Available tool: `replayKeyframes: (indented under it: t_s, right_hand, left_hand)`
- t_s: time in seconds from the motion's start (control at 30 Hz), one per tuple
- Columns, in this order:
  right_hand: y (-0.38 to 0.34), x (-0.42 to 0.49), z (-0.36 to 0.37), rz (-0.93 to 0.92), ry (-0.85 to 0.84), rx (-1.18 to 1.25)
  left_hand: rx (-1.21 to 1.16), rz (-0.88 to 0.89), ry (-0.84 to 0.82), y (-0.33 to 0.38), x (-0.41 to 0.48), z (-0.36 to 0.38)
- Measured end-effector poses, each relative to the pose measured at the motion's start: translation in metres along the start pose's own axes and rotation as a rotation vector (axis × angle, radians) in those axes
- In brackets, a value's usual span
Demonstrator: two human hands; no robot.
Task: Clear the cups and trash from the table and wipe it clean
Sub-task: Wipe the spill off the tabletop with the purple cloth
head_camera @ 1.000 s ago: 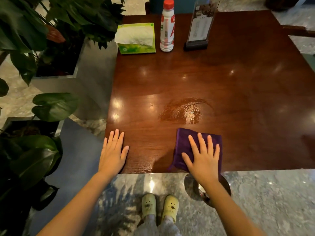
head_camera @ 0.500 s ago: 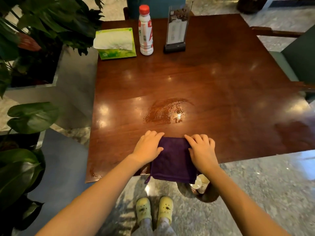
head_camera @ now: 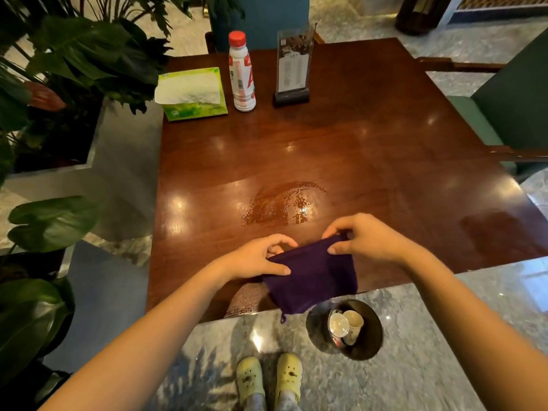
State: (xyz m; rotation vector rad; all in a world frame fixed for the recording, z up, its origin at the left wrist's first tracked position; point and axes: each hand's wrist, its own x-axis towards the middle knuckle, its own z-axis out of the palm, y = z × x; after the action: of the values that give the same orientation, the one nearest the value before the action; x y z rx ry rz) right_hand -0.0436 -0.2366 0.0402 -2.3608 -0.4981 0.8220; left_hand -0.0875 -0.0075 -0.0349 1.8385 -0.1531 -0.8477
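Observation:
A purple cloth (head_camera: 312, 277) hangs lifted over the near edge of the dark wooden table (head_camera: 341, 149). My left hand (head_camera: 258, 258) pinches its left top corner and my right hand (head_camera: 364, 240) pinches its right top corner. Just beyond the cloth a wet smear (head_camera: 281, 204) shines on the tabletop. On the floor below the table edge stands a round dark bin (head_camera: 369, 348) with cups (head_camera: 345, 326) in it.
At the table's far side stand a green tissue box (head_camera: 192, 96), a white bottle with a red cap (head_camera: 241, 72) and a menu stand (head_camera: 292, 69). Potted plants (head_camera: 59, 114) line the left. A green chair (head_camera: 504, 114) sits at the right.
The cloth was flat under my right hand while my left hand rested on the table. Both hands then gripped it and have lifted it off the surface by its top corners.

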Motion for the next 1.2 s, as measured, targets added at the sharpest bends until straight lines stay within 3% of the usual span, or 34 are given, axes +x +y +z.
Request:
replayKeyframes:
  t_s: [0.1,0.23,0.4,0.53,0.63,0.73,0.8,0.83,0.93,1.1,1.2]
  right_hand:
    - [-0.016,0.0,-0.028,-0.017,0.044,-0.028]
    - [-0.037,0.003,-0.058,-0.045,0.177,-0.098]
    - [-0.039,0.012,-0.073,-0.087,0.373,-0.123]
    - [0.005,0.02,-0.039,-0.069,0.329,-0.097]
    - [0.044,0.023,0.002,0.032,0.162,-0.071]
    - [0.065,0.035,0.034,0.066,0.27,-0.245]
    - [0.064,0.046,0.051,-0.055,0.385,-0.465]
    - [0.063,0.052,0.059,-0.182,0.365,-0.513]
    - [0.066,0.069,0.083,-0.489,0.121,-0.717]
    - [0.087,0.08,0.075,-0.542,-0.008,-0.764]
    - [0.11,0.09,0.051,-0.496,0.087,-0.771]
  left_hand:
    - [0.065,0.062,-0.018,0.026,-0.003,-0.015]
    - [0.337,0.185,0.176,0.066,-0.002,-0.042]
    - [0.457,0.237,0.388,0.091,-0.001,-0.064]
    - [0.504,0.261,0.456,0.059,0.006,-0.042]
    - [0.387,0.137,0.426,0.009,0.011,-0.005]
    - [0.335,0.015,0.543,-0.015,0.024,0.013]
    - [0.387,-0.003,0.663,-0.016,0.033,0.01]
    - [0.418,-0.003,0.71,-0.016,0.036,0.006]
    - [0.544,0.001,0.777,-0.03,0.03,-0.008]
    - [0.902,-0.236,0.832,-0.096,-0.021,-0.03]
    - [0.914,-0.356,0.795,-0.124,-0.037,-0.032]
